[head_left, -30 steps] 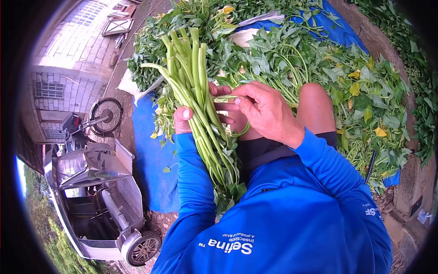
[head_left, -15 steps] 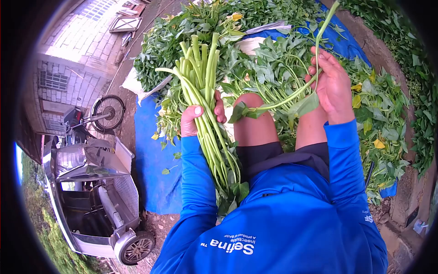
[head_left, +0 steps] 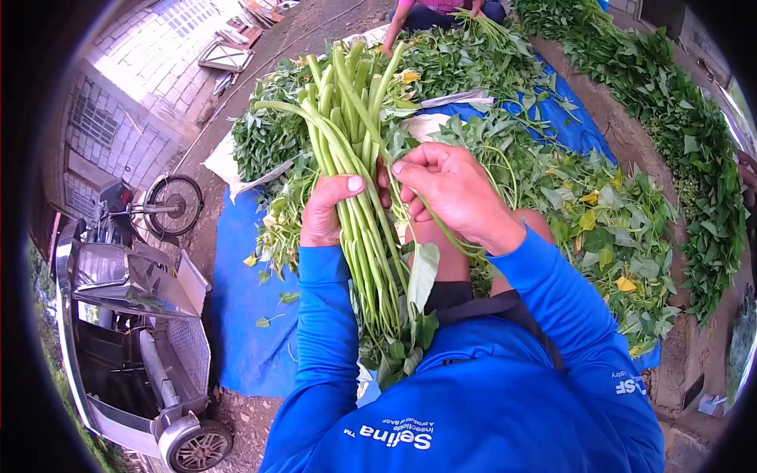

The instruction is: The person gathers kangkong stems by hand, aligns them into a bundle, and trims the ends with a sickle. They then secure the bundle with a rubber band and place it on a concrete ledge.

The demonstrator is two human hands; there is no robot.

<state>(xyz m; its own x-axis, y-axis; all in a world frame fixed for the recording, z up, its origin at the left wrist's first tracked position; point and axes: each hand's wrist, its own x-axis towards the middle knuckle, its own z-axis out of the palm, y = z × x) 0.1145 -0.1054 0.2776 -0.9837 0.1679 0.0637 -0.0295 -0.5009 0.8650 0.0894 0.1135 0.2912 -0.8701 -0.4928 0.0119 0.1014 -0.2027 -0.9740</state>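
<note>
My left hand [head_left: 335, 206] is closed around a thick bundle of water spinach stems [head_left: 347, 142]. The pale cut ends point away from me, and the leafy tips [head_left: 400, 355] hang toward my lap. My right hand [head_left: 453, 189] is beside the bundle, its thumb and fingers pinched on a single water spinach stem [head_left: 369, 118]. That stem's upper part lies along the bundle, while its lower part bends below my right hand. The fingertips of my left hand are mostly hidden behind the stems.
Loose greens [head_left: 568, 205] are heaped over a blue tarp [head_left: 252, 315] in front of me. Another person [head_left: 441, 14] crouches at the far side. A motorcycle with a sidecar [head_left: 134, 347] stands at left; a leafy row [head_left: 670, 134] runs along the right.
My right hand has moved left, bringing its stem from the right side to the bundle. My left hand keeps its grip. The view has tilted up, and the crouching person now shows.
</note>
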